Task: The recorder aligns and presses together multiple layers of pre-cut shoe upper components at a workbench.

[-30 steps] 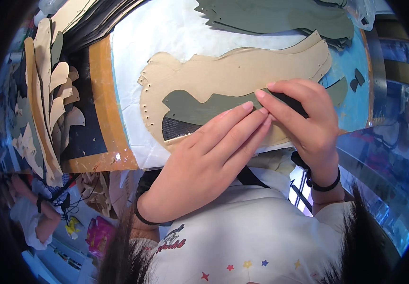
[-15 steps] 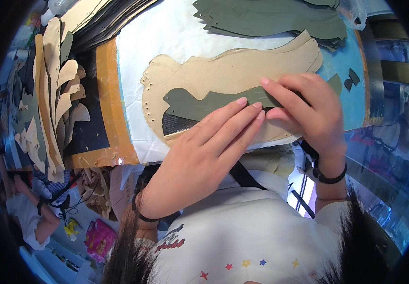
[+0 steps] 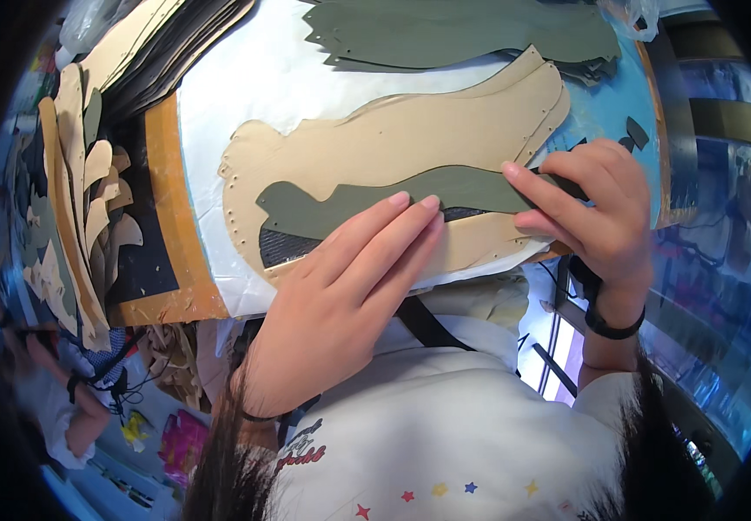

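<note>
A dark green cut leather piece (image 3: 375, 193) lies over a larger beige leather piece (image 3: 367, 143) with punched holes along its edges. Flat on the green piece's lower edge rest the outstretched fingertips of my left hand (image 3: 340, 286). My right hand (image 3: 597, 204) grips the green piece near its right end, index finger at the upper edge and thumb at the lower one. Under the green piece, a black textured patch (image 3: 284, 247) shows at the left. Part of the green piece is hidden beneath my fingers.
A stack of green leather pieces (image 3: 462, 35) lies at the far side. Beige strips (image 3: 71, 174) and dark-edged sheets (image 3: 167, 52) are piled at the left. Small dark scraps (image 3: 637, 132) sit at the right. White sheeting (image 3: 201, 208) covers part of the brown-taped table (image 3: 167, 174).
My right hand has slid rightward along the green piece, away from my left fingertips. My left hand stays flat on it. The whole view has shifted slightly.
</note>
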A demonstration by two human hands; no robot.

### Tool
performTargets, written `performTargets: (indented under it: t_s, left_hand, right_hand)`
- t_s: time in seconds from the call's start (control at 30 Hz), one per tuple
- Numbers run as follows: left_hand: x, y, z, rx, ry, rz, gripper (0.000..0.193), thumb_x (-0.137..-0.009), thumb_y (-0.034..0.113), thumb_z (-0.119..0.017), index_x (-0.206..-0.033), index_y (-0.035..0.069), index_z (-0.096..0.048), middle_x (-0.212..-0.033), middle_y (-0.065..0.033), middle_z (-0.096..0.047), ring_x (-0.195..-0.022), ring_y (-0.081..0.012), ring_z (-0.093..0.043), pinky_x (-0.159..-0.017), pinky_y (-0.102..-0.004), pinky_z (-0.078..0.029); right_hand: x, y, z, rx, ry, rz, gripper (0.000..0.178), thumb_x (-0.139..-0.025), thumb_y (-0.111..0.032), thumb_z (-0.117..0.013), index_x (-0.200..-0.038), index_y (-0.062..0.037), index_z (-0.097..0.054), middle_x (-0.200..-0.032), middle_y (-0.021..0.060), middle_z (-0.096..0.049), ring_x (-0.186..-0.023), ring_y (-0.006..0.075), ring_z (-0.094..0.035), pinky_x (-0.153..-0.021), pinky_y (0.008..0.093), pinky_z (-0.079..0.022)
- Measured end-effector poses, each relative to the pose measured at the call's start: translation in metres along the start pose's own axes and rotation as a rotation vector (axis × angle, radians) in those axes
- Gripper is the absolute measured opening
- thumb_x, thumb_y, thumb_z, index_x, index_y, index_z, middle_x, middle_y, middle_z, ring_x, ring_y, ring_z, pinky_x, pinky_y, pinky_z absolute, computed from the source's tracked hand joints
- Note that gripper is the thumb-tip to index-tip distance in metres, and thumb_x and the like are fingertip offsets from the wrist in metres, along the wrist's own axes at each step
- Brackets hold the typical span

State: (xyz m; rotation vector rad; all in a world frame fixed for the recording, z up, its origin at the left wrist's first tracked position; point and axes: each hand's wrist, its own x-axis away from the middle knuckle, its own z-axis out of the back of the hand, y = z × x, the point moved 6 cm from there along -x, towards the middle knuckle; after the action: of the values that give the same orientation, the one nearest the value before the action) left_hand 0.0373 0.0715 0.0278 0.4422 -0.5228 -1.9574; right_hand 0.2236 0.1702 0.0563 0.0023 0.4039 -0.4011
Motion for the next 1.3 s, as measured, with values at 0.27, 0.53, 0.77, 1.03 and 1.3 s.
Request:
performTargets:
  t_s: [0.27,0.53,0.77,1.03,1.3]
  left_hand:
    - [-0.013,0.011,0.006,-0.159,0.012,0.03,0.051,-0.081,-0.002,-0.064,-0.131,0.002,-0.069,-0.141,-0.008,-0.062,-0.131,-0.0288,-0.059,-0.108,-0.0415,-0.052]
    - [-0.024,0.018,-0.003,-0.427,0.118,-0.028,0.031,-0.087,0.009,-0.073,-0.118,0.007,-0.076,-0.13,-0.0073,-0.066,-0.123,-0.0266,-0.063,-0.102,-0.0412,-0.053]
    - [-0.031,0.004,-0.019,-0.171,0.281,-0.082,0.048,-0.08,0.007,-0.075,-0.127,0.02,-0.076,-0.138,-0.0096,-0.055,-0.129,-0.0328,-0.054,-0.103,-0.0402,-0.054]
    - [-0.031,0.005,-0.023,-0.242,0.257,-0.145,0.046,-0.082,0.005,-0.072,-0.127,0.017,-0.076,-0.143,-0.0071,-0.057,-0.135,-0.0313,-0.05,-0.104,-0.0406,-0.055]
    - [-0.034,0.009,-0.02,-0.275,0.05,-0.085,0.045,-0.09,0.014,-0.066,-0.135,0.016,-0.071,-0.147,-0.0023,-0.059,-0.138,-0.0319,-0.048,-0.111,-0.0472,-0.048]
  right_hand:
    - [0.007,0.005,-0.01,-0.035,0.012,-0.033,0.043,-0.074,-0.036,-0.078,-0.11,-0.013,-0.082,-0.093,0.0026,-0.062,-0.082,0.0234,-0.059,-0.07,0.0393,-0.05]
    - [0.007,0.005,-0.009,-0.026,0.028,-0.08,0.04,-0.074,-0.037,-0.078,-0.107,-0.0149,-0.083,-0.093,0.0011,-0.063,-0.082,0.0232,-0.059,-0.073,0.0394,-0.052]
    - [0.007,0.006,-0.014,-0.027,0.049,-0.083,0.041,-0.078,-0.042,-0.075,-0.107,-0.0135,-0.083,-0.094,0.0026,-0.063,-0.085,0.0245,-0.058,-0.074,0.0408,-0.051]
    - [0.007,0.008,-0.014,-0.029,0.054,-0.102,0.044,-0.07,-0.036,-0.08,-0.109,-0.0158,-0.083,-0.094,0.0007,-0.063,-0.082,0.0235,-0.058,-0.074,0.041,-0.052]
    - [0.022,0.029,0.007,0.001,0.023,-0.179,0.043,-0.072,-0.032,-0.085,-0.111,-0.0139,-0.08,-0.093,0.0009,-0.065,-0.085,0.0216,-0.06,-0.076,0.0345,-0.05]
